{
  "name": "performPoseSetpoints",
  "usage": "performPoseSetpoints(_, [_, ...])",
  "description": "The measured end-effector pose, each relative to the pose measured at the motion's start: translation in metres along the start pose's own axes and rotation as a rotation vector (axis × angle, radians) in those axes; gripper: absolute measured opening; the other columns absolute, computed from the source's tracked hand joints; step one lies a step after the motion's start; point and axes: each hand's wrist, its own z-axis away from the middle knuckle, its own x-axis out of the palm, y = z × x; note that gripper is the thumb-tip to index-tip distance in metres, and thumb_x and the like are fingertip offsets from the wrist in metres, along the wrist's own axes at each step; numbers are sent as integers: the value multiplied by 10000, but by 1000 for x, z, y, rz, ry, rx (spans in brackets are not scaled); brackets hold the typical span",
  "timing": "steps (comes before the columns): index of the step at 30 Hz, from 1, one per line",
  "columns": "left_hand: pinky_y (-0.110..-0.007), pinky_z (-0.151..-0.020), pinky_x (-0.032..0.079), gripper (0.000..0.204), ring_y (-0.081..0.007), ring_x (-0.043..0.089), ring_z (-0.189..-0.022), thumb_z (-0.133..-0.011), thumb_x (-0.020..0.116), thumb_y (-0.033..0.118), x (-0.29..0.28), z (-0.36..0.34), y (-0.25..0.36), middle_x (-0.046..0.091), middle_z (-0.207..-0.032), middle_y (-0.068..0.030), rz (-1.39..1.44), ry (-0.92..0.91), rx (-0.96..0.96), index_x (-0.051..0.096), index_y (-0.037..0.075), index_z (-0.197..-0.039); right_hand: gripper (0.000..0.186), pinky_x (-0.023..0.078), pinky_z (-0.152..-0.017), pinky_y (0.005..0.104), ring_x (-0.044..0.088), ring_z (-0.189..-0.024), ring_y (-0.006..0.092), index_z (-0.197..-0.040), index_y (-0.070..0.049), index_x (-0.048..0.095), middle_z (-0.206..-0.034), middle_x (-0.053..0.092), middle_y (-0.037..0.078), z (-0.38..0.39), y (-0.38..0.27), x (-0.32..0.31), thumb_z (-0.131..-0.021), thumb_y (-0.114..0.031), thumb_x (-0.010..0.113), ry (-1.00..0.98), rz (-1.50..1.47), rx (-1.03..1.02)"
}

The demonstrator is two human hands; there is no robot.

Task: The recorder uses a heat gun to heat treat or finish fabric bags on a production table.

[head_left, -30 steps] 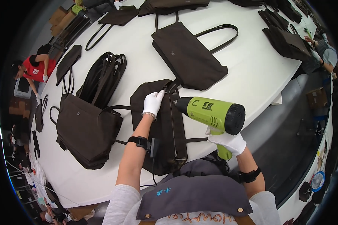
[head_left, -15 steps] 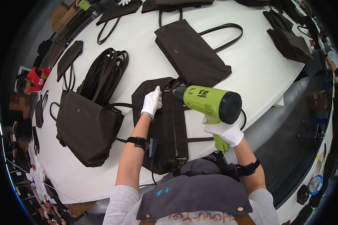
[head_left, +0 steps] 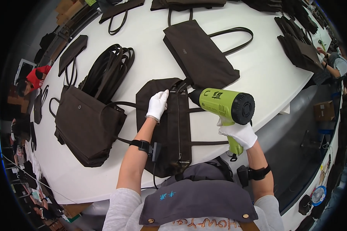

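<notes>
White gloves [head_left: 243, 134] cover the left hand [head_left: 157, 106] and right hand [head_left: 239, 132]; black bands [head_left: 141, 146] with dark boxes [head_left: 155, 151] ring both forearms [head_left: 132, 165], a cable [head_left: 154, 175] leaving the left box at six o'clock. Grey shirt [head_left: 119, 204], orange lettering [head_left: 209, 223]; dark grey bib [head_left: 204, 202], blue mark [head_left: 167, 195] at nine o'clock, snaps [head_left: 246, 217] at eight and four.

Right fingers [head_left: 224, 130]: one heat gun [head_left: 223, 102]; left fingers [head_left: 164, 94]: one brown bag [head_left: 173, 127] beneath, one strap bundle [head_left: 108, 73] farther left.
</notes>
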Motion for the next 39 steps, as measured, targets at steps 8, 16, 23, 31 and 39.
performPoseSetpoints(8, [-201, -575, 454, 249, -44, 517, -643, -935, 616, 262, 3, -7, -12, 579, -804, 27, 182, 117, -1, 647, 47, -1056, 300, 526, -804, 301, 642, -846, 134, -988, -28, 660, -909, 687, 54, 49, 8, -22, -701, -74, 736, -282, 51, 79])
performPoseSetpoints(16, [-316, -773, 534, 382, -205, 668, -872, -875, 656, 189, 10, 5, 0, 661, -1072, -165, -246, 195, 271, 597, 9, -1206, 381, 529, -826, 314, 643, -897, 148, -1071, -25, 650, -976, 689, 69, 68, 16, -21, -705, -46, 754, -238, 4, 42])
performPoseSetpoints(23, [-428, -1050, 347, 548, -338, 465, -1243, -720, 731, 281, 27, 83, 8, 520, -1305, -159, -1114, -309, 956, 554, 72, -1195, 340, 534, -800, 319, 647, -862, 157, -1036, -28, 656, -941, 689, 65, 68, 20, -15, -712, -57, 758, -106, -33, 17])
performPoseSetpoints(31, [-392, -945, 484, 202, -280, 640, -992, -849, 636, 174, -7, 200, -18, 685, -1049, -123, -644, -799, 708, 694, 31, -979, 322, 528, -781, 312, 647, -853, 164, -1016, -15, 652, -940, 686, 60, 74, 21, -15, -707, -48, 737, -176, -55, -28])
performPoseSetpoints(39, [-285, -817, 528, 289, -179, 674, -912, -857, 642, 99, -43, 236, -29, 704, -1006, -124, -354, -194, 5, 660, 27, -1136, 214, 528, -722, 306, 630, -767, 145, -930, -23, 657, -835, 670, 65, 42, 19, 0, -731, -90, 695, -129, 104, -18])
